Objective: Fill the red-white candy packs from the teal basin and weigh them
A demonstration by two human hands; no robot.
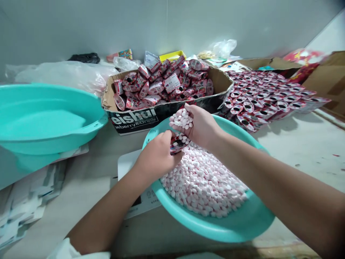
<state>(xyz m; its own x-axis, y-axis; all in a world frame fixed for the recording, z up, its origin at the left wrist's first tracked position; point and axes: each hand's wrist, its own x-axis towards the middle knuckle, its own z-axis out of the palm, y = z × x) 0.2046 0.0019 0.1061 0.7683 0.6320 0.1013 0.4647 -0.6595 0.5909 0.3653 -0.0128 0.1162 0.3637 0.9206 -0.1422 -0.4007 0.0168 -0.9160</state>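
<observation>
A turquoise basin [231, 233] holds a heap of small pale pink candies [205, 183]. Over its far left part, my left hand [159, 154] grips a small red and black pouch [178, 144] whose mouth gapes upward. Just above that mouth is my right hand [201, 124], cupped around a handful of the candies [182, 119]. Some candies lie at the pouch's opening, between the two hands. My left fingers partly hide the pouch's body.
Behind the basin stands a cardboard box [134, 122] full of red pouches [164, 82]. Many upright pouches [264, 97] stand in rows at right. Another turquoise basin [48, 118] sits at left. Under the candy basin is a flat white object [145, 201], perhaps a scale.
</observation>
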